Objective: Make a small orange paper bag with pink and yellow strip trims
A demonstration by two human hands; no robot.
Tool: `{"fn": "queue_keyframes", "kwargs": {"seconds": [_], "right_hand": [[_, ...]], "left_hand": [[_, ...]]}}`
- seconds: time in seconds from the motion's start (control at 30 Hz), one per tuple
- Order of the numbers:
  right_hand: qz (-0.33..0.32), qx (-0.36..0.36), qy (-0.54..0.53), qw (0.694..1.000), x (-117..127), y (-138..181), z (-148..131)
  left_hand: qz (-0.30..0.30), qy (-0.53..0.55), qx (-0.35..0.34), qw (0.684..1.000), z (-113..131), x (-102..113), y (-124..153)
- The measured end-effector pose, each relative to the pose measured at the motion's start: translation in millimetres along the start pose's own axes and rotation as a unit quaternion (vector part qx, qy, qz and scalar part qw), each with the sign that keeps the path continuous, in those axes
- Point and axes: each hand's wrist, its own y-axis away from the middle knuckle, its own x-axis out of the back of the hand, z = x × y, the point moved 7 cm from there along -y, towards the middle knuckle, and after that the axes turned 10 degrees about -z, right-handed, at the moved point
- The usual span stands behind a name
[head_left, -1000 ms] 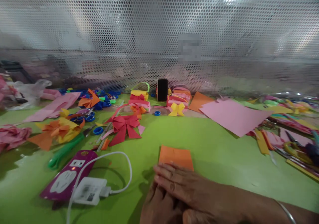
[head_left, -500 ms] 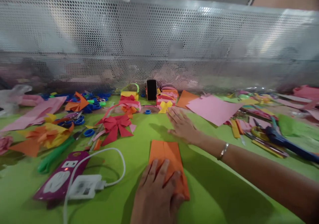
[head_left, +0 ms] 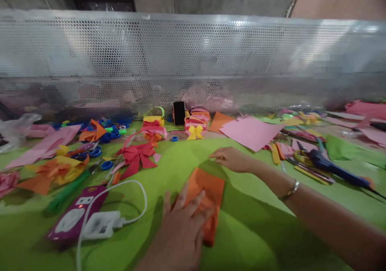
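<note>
A folded orange paper (head_left: 208,190) lies on the green table (head_left: 250,230) in front of me. My left hand (head_left: 181,226) rests flat on its near end with the fingers spread. My right hand (head_left: 233,159) hovers just beyond the paper's far edge, fingers drawn together in a loose pinch; what is in them, if anything, is too small to make out. A bracelet sits on my right wrist.
A purple power strip (head_left: 72,218) with a white charger and cable lies at the left. A red paper bow (head_left: 135,156), small paper baskets (head_left: 194,122), a phone (head_left: 179,112), pink sheets (head_left: 250,132) and blue scissors (head_left: 331,166) are scattered about. A perforated metal screen (head_left: 193,62) closes the back.
My right hand has pulled back from near the yellow bow toward the orange paper and curled its fingers. The orange paper has turned slightly under my left hand.
</note>
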Motion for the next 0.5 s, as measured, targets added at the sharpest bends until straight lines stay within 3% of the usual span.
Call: {"fn": "queue_keyframes", "kwargs": {"seconds": [0.1,0.23,0.37,0.5], "right_hand": [[-0.038,0.076,-0.036,0.996,-1,10,-14],[-0.081,0.157,-0.062,0.982,-2,24,-21],[-0.061,0.152,-0.079,0.983,-1,27,-18],[-0.022,0.179,-0.082,0.98,0,24,-24]], "left_hand": [[-0.026,0.029,-0.002,0.999,-3,10,-12],[-0.066,0.087,0.015,0.994,-10,8,-33],[-0.08,0.085,0.036,0.993,-12,2,-49],[-0.072,0.014,-0.007,0.997,-10,-2,-56]]}}
